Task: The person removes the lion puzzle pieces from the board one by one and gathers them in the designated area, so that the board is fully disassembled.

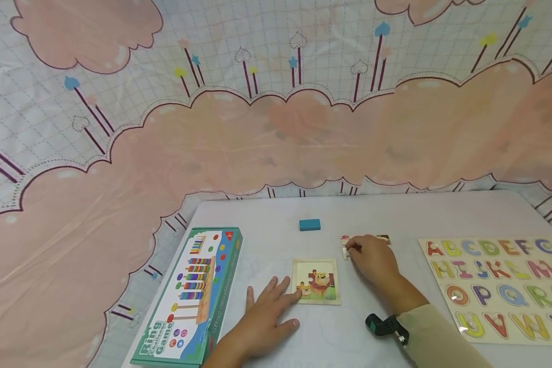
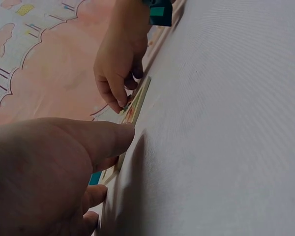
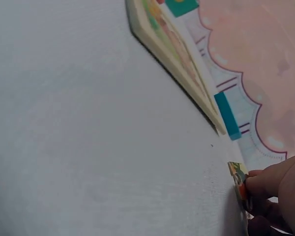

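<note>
A square wooden jigsaw tray (image 1: 316,301) lies on the white table, partly filled with pieces showing a lion and a cub. My left hand (image 1: 269,319) is spread beside it, its fingers straight, one fingertip touching the tray's left edge. To the right of the tray, my right hand (image 1: 372,260) pinches a small jigsaw piece (image 3: 237,172) with green and orange on it, just at the tabletop. More loose jigsaw pieces (image 1: 384,238) lie around and partly under that hand; how many, I cannot tell.
A green ring game box (image 1: 225,286) lies at the left. Behind the tray is a blue block (image 1: 309,225). An alphabet board (image 1: 483,278) with colored letters occupies the right side. Patterned cloth (image 1: 276,138) hangs behind the table.
</note>
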A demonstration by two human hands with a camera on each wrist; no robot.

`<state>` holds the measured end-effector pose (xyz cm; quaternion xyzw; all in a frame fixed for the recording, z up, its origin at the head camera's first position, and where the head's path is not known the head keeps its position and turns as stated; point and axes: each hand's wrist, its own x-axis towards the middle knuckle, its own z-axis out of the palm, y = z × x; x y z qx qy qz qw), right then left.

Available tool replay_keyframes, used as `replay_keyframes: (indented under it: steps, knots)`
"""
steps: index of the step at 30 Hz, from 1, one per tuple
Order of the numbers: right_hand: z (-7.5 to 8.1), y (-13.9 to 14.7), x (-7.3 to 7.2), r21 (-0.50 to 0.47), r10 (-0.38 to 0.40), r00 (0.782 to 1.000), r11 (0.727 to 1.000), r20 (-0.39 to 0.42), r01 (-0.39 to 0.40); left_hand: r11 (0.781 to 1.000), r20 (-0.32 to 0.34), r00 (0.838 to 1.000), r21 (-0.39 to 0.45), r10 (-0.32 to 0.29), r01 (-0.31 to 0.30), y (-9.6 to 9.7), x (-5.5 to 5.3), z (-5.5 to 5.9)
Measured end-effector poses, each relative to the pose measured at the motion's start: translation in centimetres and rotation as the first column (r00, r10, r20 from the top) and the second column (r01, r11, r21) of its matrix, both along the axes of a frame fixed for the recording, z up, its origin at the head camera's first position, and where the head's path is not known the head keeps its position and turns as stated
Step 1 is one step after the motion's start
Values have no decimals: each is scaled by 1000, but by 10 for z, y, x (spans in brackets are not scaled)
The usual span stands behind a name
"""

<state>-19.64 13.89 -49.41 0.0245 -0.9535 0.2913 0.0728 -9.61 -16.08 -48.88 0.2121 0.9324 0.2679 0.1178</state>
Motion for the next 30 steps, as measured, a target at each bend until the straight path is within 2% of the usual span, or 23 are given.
replay_keyframes:
  steps: [5, 8, 15, 19, 22, 25, 30]
  knots:
    - [-2, -2, 2, 41, -1, 999, 999, -50, 3, 1000, 1, 1000, 0, -3, 3, 0, 1, 2]
    - [-3, -1, 2, 23, -6, 998, 1000, -65, 8, 1000, 5, 1000, -4, -4, 4, 0, 1, 3]
    - [-1, 3, -1, -130, -38, 997, 991, -66, 29, 1000, -5, 1000, -15, -8, 8, 0, 1, 4]
    - [5, 2, -1, -214, -35, 999, 976, -27, 28, 997, -21, 999, -74, -24, 22, -1, 0, 1]
    - [10, -3, 2, -252, -9, 1000, 968, 23, 14, 991, -39, 998, -125, -43, 38, -2, -1, -1]
    - [15, -11, 6, -242, 32, 998, 970, 61, -16, 988, -65, 996, -145, -62, 52, -4, -1, -2]
    - [21, -28, 13, -185, 154, 983, 974, 96, -134, 983, -108, 990, -167, -91, 72, -7, -2, -5]
